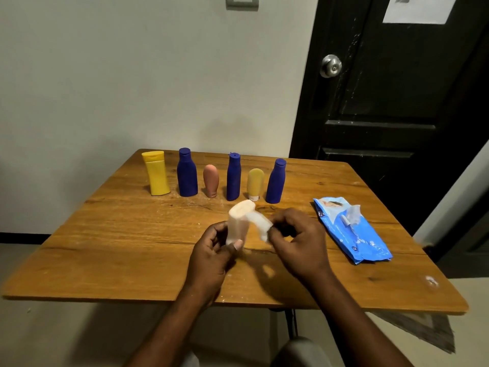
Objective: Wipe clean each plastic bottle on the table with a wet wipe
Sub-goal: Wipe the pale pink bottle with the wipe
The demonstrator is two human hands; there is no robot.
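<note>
My left hand point(211, 250) gripped the pale bottle point(238, 223) low on its body, held tilted just above the table point(105, 247); my right hand point(299, 239) pinched the wet wipe point(260, 226) against the bottle's side, mid-wipe by my reckoning; behind stood the row of six bottles point(234, 177), upright, well apart from the hands; which were clean I couldn't tell, so I judged most work remained; the wipe pack point(354, 234) lay right, flap open; nothing blocked my reach.
</note>
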